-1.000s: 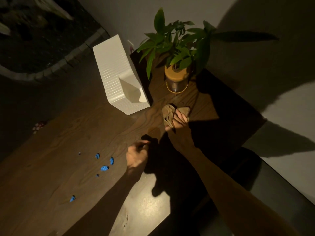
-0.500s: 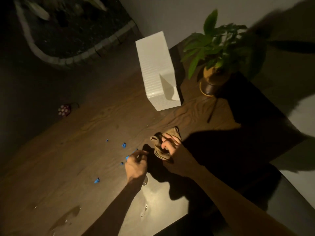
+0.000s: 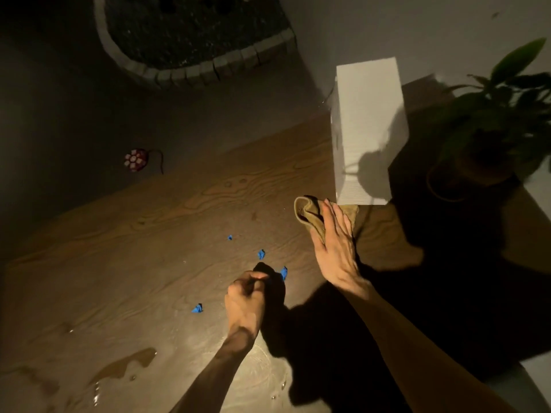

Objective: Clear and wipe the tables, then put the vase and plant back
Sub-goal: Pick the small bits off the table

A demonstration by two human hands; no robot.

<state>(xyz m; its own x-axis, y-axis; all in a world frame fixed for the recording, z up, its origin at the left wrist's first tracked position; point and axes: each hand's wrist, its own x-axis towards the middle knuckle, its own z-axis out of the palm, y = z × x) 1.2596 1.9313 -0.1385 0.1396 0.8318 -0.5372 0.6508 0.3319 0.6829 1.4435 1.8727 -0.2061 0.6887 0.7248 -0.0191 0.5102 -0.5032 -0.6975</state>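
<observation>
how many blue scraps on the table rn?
4: a tiny blue scrap, another below it, one by the left hand's knuckles, one left of that hand. The fist may hide more.

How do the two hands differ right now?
The right hand lies flat with straight fingers, pressing the cloth on the table; the left hand is curled into a fist. The right is beside the white box; the left is among the blue scraps. Both are over the table.

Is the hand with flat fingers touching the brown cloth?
Touching. The head view shows the right hand lying flat on the brown cloth, its straight fingers overlapping it with no gap, pressing it onto the wooden table.
</observation>
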